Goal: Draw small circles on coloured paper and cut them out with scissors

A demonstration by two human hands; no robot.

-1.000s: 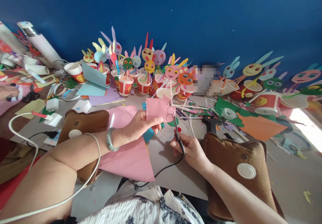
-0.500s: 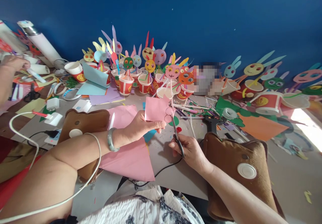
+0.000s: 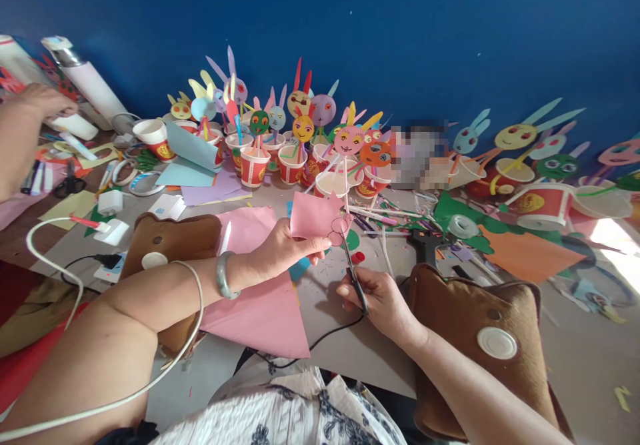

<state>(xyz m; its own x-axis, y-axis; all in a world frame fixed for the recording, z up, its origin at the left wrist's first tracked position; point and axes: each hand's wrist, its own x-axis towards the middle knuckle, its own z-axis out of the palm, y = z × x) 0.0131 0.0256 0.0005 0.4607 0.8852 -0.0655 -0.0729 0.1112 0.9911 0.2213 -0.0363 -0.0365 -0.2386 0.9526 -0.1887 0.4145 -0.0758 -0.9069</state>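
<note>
My left hand (image 3: pixel 295 248) pinches a small piece of pink paper (image 3: pixel 310 215) between thumb and fingers. Circles are drawn at the paper's right edge. My right hand (image 3: pixel 377 298) is closed round the dark handles of a pair of scissors (image 3: pixel 351 273), whose blades point up and meet the paper by the drawn circles. Under my left forearm lies a larger pink sheet (image 3: pixel 270 325) on the table. Small green and red paper pieces sit just behind the scissors.
Paper cups (image 3: pixel 255 168) with paper rabbit faces line the blue wall. Brown plush warmers (image 3: pixel 475 378) lie on both sides. A glue gun (image 3: pixel 424 248), an orange sheet (image 3: pixel 530 251) and paper scraps are at right. A white cable (image 3: pixel 200 305) crosses my left arm. Another person's hand (image 3: pixel 47 105) is far left.
The view has shifted slightly. The right edge of the pink paper looks a little more cut and bent near the blades. At far left, the other person's hand has moved right.
</note>
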